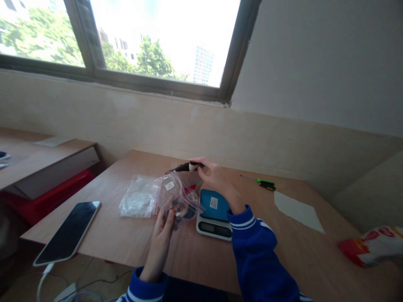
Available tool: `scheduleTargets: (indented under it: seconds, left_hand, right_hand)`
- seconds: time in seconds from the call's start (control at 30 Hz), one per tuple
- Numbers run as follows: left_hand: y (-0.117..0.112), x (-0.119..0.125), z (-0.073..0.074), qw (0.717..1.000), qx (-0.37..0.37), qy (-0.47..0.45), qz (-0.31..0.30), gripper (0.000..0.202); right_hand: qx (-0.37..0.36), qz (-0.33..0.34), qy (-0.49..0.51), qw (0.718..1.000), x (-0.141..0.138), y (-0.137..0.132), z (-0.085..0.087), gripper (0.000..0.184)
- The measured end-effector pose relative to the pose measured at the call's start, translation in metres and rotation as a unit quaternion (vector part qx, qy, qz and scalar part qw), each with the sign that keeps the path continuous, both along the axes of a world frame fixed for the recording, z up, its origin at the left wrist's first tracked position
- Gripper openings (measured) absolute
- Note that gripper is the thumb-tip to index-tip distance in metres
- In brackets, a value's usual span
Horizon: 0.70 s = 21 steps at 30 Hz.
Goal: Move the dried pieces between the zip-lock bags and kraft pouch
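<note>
My left hand (163,224) is closed round the lower part of a clear zip bag (170,185), which has a small white label and brownish and dark contents. Its zip edge leans over the left side of a kitchen scale (215,229) with a blue plate and white body. Beyond the scale, my right hand (214,176) pinches the upper edge of a pouch-like thing with a dark opening (182,167). The clear bag partly hides that thing, so its exact kind cannot be made out. A stack of clear zip bags (138,197) lies left of my left hand.
A phone (67,233) with a white cable lies at the table's left edge. Right of the scale are a green and black screwdriver (266,183) and a sheet of paper (297,209). A red and white packet (371,245) lies far right. A window and wall stand behind.
</note>
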<state>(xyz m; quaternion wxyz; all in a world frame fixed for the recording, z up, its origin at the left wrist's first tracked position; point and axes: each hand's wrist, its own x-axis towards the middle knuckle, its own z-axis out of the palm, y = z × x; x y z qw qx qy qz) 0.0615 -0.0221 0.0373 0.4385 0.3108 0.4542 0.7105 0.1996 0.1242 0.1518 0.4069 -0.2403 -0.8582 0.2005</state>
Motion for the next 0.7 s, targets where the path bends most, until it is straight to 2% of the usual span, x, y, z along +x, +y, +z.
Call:
scheduleTargets:
  seconds: [0.1, 0.2, 0.37, 0.57, 0.63, 0.7]
  left_hand:
    - [-0.001, -0.002, -0.002, 1.000, -0.007, -0.007, -0.004, 0.049]
    - [0.000, -0.004, -0.006, 1.000, -0.019, -0.017, -0.005, 0.050]
    - [0.001, -0.003, -0.004, 1.000, -0.011, -0.002, -0.003, 0.048]
    - [-0.001, 0.003, 0.007, 0.999, -0.026, -0.030, -0.020, 0.053]
    - [-0.002, 0.003, 0.009, 0.999, -0.026, -0.028, -0.019, 0.052]
    - [-0.003, 0.002, 0.008, 0.999, -0.024, -0.022, -0.021, 0.050]
  right_hand:
    - [0.063, -0.073, -0.069, 0.993, 0.000, -0.005, -0.001, 0.033]
    - [0.097, -0.144, -0.144, 0.974, 0.005, -0.010, -0.002, 0.028]
    - [0.096, -0.153, -0.203, 0.962, 0.013, -0.010, -0.002, 0.041]
    - [0.000, -0.160, -0.272, 0.949, 0.003, 0.007, 0.012, 0.038]
    - [-0.040, -0.149, -0.326, 0.933, -0.004, 0.017, 0.022, 0.043]
    - [-0.091, -0.151, -0.388, 0.905, -0.014, 0.026, 0.033, 0.050]
